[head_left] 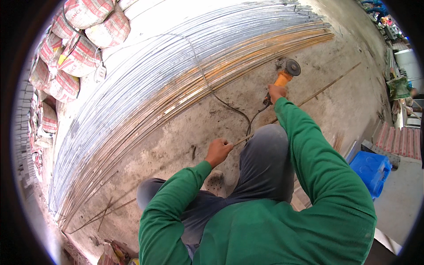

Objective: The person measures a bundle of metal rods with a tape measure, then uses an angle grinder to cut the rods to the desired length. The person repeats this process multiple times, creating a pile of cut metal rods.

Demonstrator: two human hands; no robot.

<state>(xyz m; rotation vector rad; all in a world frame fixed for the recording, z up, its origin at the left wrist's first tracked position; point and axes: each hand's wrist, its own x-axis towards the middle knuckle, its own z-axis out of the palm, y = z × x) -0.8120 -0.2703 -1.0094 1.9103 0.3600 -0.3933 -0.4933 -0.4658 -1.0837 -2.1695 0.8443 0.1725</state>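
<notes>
My right hand (277,92) is wrapped round the body of an orange angle grinder (283,79). Its round grey disc (293,67) points away from me, above the concrete floor. A dark power cord (229,107) runs from the grinder back across the bars. Near my knee, my left hand (219,151) is closed, with thumb and fingers pinching a thin steel rod (329,84). From there the rod slants up to the right; my raised knee hides part of it. The grinder's disc is apart from the rod.
A wide bundle of long steel bars (176,84), grey with rusty ones nearest me, lies across the floor. Filled sacks (79,55) are piled at the far left. To the right are a blue plastic container (370,172) and reddish blocks (399,141). Loose rods (106,212) lie lower left.
</notes>
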